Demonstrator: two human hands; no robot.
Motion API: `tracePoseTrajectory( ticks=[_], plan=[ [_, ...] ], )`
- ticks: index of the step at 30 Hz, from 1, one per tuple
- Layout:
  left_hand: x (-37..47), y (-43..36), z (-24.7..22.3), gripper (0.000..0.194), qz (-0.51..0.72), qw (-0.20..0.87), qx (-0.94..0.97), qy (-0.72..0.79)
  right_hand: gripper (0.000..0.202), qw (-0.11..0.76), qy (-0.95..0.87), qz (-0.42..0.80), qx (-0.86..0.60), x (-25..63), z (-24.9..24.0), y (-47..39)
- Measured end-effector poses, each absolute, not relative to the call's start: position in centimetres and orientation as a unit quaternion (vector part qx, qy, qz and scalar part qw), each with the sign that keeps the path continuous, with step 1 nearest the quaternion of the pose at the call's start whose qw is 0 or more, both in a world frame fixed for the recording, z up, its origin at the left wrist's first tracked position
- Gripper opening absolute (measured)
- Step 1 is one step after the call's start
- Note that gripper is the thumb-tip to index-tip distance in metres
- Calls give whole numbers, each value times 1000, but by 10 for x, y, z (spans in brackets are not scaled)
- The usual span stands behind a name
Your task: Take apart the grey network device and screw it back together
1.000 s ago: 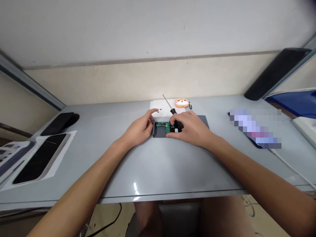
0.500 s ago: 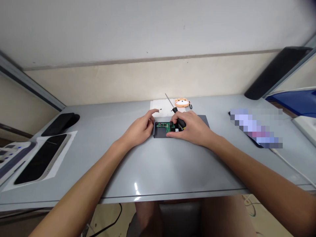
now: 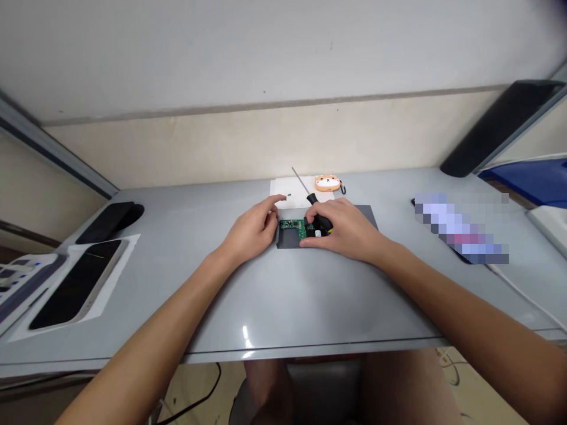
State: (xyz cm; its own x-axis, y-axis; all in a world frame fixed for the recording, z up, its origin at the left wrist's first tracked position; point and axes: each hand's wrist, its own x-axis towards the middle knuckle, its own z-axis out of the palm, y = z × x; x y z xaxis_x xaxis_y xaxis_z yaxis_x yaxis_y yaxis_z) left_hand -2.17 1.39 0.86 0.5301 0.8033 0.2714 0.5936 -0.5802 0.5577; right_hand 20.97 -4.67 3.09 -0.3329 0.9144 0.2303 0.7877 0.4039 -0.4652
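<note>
A dark grey case with a green circuit board inside lies on the desk. At its left edge rests my left hand, index finger stretched out above it, the other fingers curled against the side, holding nothing I can see. My right hand is closed round the black handle of a screwdriver, its shaft pointing up and left. The thumb and fingertips of that hand also touch the board area. A white paper with tiny dark bits lies behind the case.
An orange animal-faced case stands on the paper. At the left are a phone on white paper and a black object. A blurred-out phone with a white cable lies at the right. A black cylinder leans back right.
The screwdriver's tip has swung slightly to the left in my right hand. Both hands otherwise stay almost where they were.
</note>
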Motion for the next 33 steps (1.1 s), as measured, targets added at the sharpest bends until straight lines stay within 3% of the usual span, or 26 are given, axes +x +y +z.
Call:
tracePoseTrajectory(
  ticks=[4,8,13,18,26,33],
  plan=[
    [-16,7,10,42,296,189,855,382,31,216,-808,152,-527,210,33,-48],
    [-9,-3,11,39,254,189,895,314,30,228,-810,151,-519,212,33,-48],
    [-5,-7,8,48,228,197,905,299,49,301,-781,133,-531,225,32,-46],
    [-4,-7,5,60,208,208,905,308,18,422,-714,126,-544,235,36,-44],
    [-3,-6,-4,58,240,239,889,307,51,533,-619,104,-567,231,42,-52],
    [-5,-5,-3,58,253,258,881,305,52,517,-562,137,-631,231,41,-47]
  ],
)
